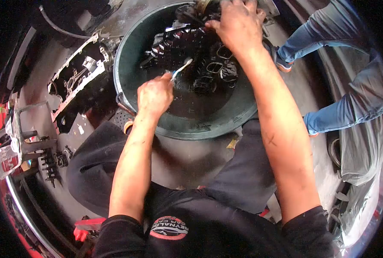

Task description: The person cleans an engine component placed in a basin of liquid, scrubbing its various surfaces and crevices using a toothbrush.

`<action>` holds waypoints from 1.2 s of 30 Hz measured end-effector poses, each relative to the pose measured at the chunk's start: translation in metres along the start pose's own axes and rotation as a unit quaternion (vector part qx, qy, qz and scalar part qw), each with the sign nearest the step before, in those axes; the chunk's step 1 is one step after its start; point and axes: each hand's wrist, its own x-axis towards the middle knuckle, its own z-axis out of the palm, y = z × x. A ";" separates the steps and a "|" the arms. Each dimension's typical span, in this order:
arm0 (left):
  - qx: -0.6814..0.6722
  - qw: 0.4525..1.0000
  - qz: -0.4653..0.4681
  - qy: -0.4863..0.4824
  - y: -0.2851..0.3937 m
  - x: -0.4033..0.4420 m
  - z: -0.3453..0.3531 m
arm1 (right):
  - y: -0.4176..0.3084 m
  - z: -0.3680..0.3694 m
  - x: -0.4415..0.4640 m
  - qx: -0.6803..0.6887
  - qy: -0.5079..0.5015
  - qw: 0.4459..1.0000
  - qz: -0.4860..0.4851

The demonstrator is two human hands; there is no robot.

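Observation:
My left hand [154, 95] is closed round the handle of a toothbrush [183, 66], whose bristle end points up and right over the tub. A round green tub [187, 132] stands between my knees, with dark liquid inside. My right hand [242, 26] reaches to the tub's far side, its fingers bent over a grimy metal engine part [206, 6]; the hand hides much of that part. Dark ribbed metal parts [174, 43] lie in the tub's far left. Several dark pieces, one an oval ring [214, 67], sit in the liquid to the right.
An engine block [77, 79] lies on the floor left of the tub. A crankshaft-like part [48, 165] and a grey frame [17, 139] are farther left. Someone's jeans-clad legs [346, 109] are close on the right, beside plastic sheeting [363, 155].

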 end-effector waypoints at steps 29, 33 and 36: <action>0.062 0.899 -0.204 -0.383 -0.041 0.014 0.108 | 0.004 -0.009 0.006 0.059 -0.016 0.998 -0.005; 0.029 0.954 -0.146 -0.261 -0.008 0.000 0.036 | 0.015 0.008 0.009 0.066 -0.016 0.998 -0.020; 0.004 0.983 -0.096 -0.157 0.002 -0.001 0.018 | 0.008 0.003 0.009 0.069 -0.016 0.997 -0.016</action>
